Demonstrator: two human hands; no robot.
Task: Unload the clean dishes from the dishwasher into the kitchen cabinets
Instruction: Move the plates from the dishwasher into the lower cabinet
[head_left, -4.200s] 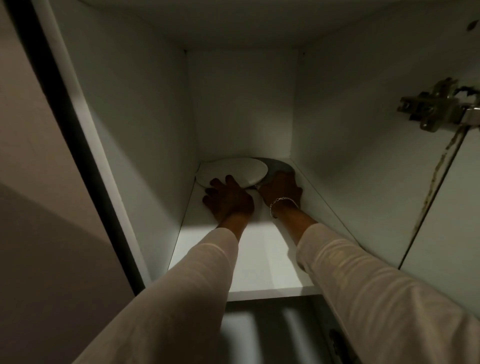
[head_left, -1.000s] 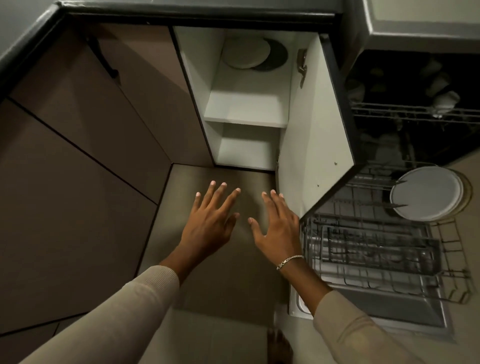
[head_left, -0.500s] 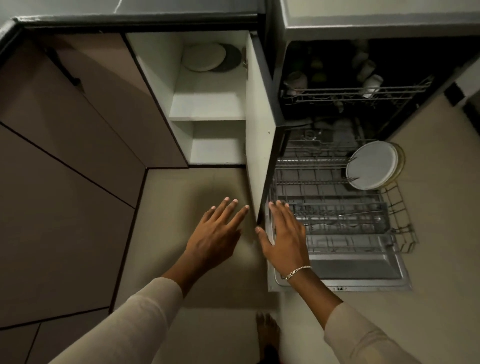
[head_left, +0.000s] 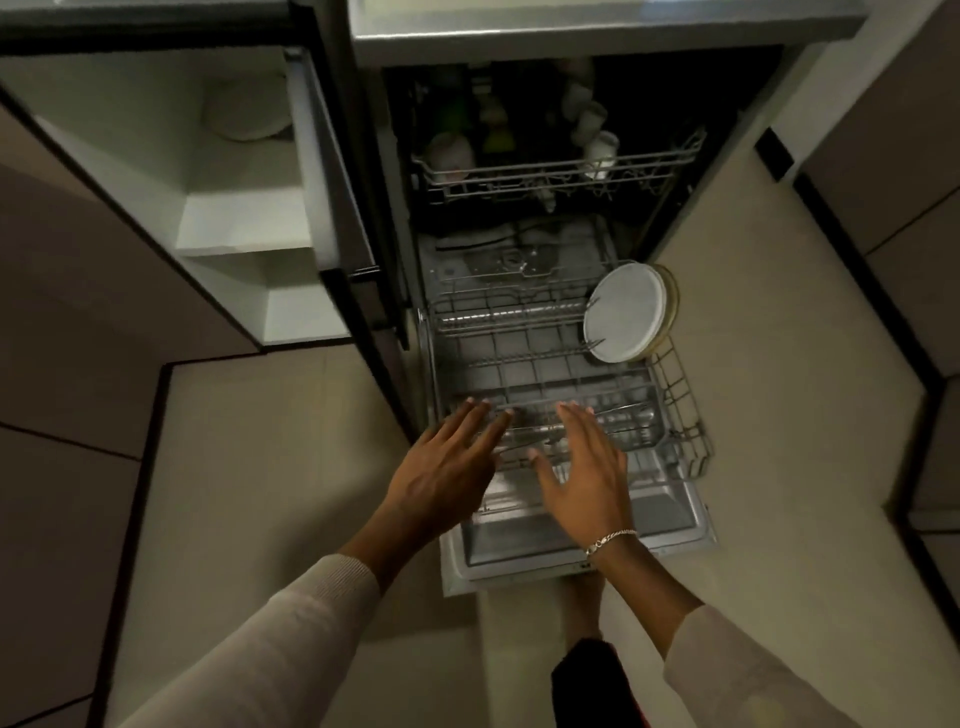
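The dishwasher stands open with its lower rack (head_left: 675, 405) pulled out over the door. A white plate (head_left: 623, 312) leans upright at the rack's right side, with a second, yellowish plate right behind it. Cutlery (head_left: 618, 415) lies in the basket at the rack's front. My left hand (head_left: 447, 467) and my right hand (head_left: 587, 467) hover empty over the front of the rack, fingers straight and spread. The upper rack (head_left: 556, 171) holds cups and a bowl. In the open cabinet on the left, a white plate (head_left: 249, 114) lies on the upper shelf (head_left: 244, 228).
The cabinet door (head_left: 332, 197) stands open between the cabinet and the dishwasher. The dishwasher door (head_left: 571, 540) lies flat over the beige floor (head_left: 260, 467). Brown cabinet fronts run along the left and right. My bare foot (head_left: 582, 608) is just below the door.
I have drawn back from the cabinet, leaving the plates on its shelf. Over the last second both empty hands have swung right, from the floor by the cabinet to above the lower rack.
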